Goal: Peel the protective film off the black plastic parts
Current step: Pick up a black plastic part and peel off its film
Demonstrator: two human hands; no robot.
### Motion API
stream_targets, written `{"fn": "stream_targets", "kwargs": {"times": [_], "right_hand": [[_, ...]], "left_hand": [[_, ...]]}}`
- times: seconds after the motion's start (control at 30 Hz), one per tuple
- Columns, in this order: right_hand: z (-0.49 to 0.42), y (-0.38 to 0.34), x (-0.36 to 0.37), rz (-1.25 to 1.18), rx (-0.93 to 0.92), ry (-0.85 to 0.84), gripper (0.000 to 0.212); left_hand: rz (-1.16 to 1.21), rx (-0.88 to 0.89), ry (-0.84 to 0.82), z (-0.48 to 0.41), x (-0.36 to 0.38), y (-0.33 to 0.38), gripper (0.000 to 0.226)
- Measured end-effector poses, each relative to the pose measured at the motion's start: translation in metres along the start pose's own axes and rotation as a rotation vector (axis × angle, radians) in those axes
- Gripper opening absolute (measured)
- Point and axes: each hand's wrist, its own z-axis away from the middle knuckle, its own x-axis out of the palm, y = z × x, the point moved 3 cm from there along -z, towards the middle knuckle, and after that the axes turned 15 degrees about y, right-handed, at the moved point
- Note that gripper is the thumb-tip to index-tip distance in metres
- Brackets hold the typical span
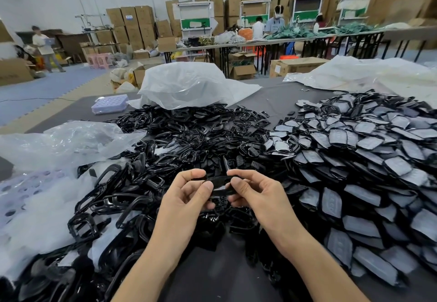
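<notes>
No legible text; blue label (129, 17) on cardboard box (128, 10) too blurred (print unreadable)

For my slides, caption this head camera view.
Left hand and right hand pinch one black plastic part over bare parts and film-covered parts.

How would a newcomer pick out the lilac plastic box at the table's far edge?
Find the large crumpled translucent plastic bag at the far side of the dark grey table. Just left of it sits the lilac plastic box, standing alone, its top dotted with round spots.
</notes>
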Motion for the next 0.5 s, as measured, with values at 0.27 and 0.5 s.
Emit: {"fn": "stream_targets", "kwargs": {"times": [0.27, 0.5], "right_hand": [[0.0028, 0.0005, 0.0043, 0.021, -0.005, -0.05, 0.022], [0.0038, -0.0026, 0.0027, 0.078, -0.078, -0.056, 0.02]], "left_hand": [[-0.012, -0.097, -0.138, 0.0054, 0.0049, 0.0002, 0.023], [-0.208, 0.082, -0.086, 0.0053, 0.0043, 0.0063, 0.019]]}}
